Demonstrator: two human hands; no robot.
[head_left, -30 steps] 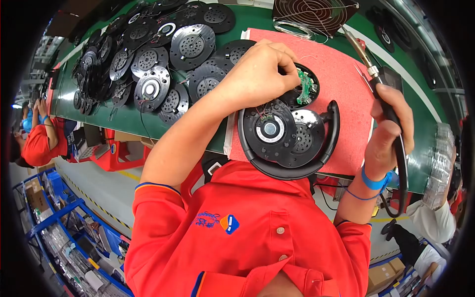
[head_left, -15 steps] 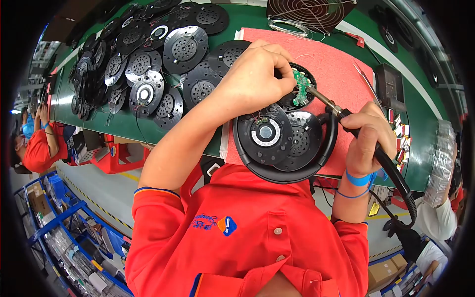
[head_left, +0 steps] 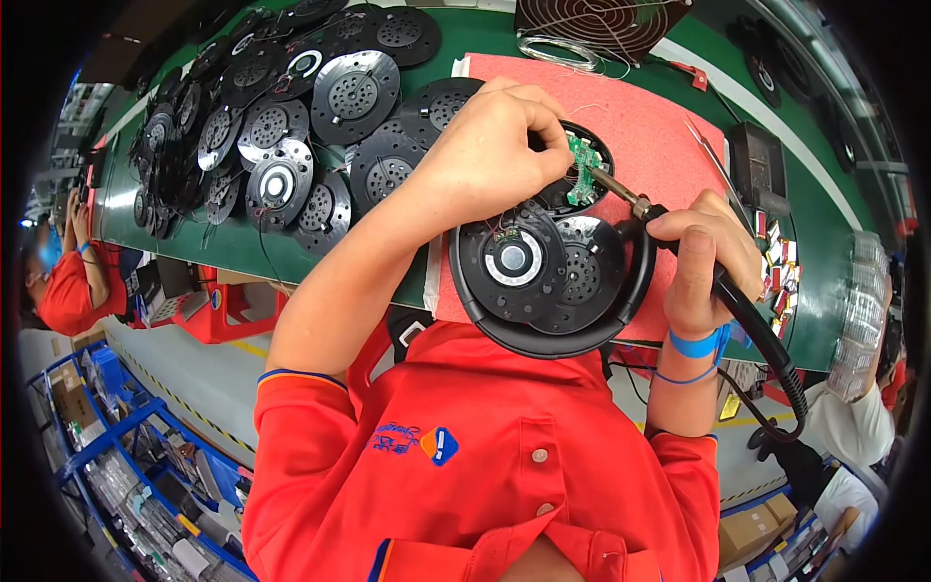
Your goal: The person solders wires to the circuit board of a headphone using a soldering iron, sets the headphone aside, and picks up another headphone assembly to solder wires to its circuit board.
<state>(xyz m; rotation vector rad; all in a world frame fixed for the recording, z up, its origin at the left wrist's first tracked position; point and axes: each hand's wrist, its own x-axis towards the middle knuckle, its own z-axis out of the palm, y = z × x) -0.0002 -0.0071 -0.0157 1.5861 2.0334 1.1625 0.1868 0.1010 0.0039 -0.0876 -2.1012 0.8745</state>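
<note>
My left hand (head_left: pixel 504 145) is closed in a pinch at the left edge of a green circuit board (head_left: pixel 583 182). Whatever its fingertips hold is hidden. The board sits in a round black headphone ear cup (head_left: pixel 607 155). Wrapped in my right hand (head_left: pixel 710 257) is a soldering iron (head_left: pixel 742 303), its metal tip reaching the right side of the board. Below the hands lies a black headband (head_left: pixel 553 349), curving around two black round speaker plates, one with a white ring (head_left: pixel 514 257) and one with a perforated centre (head_left: pixel 580 274).
A pink mat (head_left: pixel 679 126) lies under the work on a green table (head_left: pixel 223 242). Many black speaker plates (head_left: pixel 357 95) are heaped at left. A fan grille (head_left: pixel 601 19), a solder wire coil (head_left: pixel 558 51), a black box (head_left: pixel 759 167) and small red-and-white parts (head_left: pixel 781 267) surround the mat.
The view has shifted slightly. The iron's tip has moved a little left over the board, and my right thumb is now more upright on the handle. My left hand keeps its pinch.
</note>
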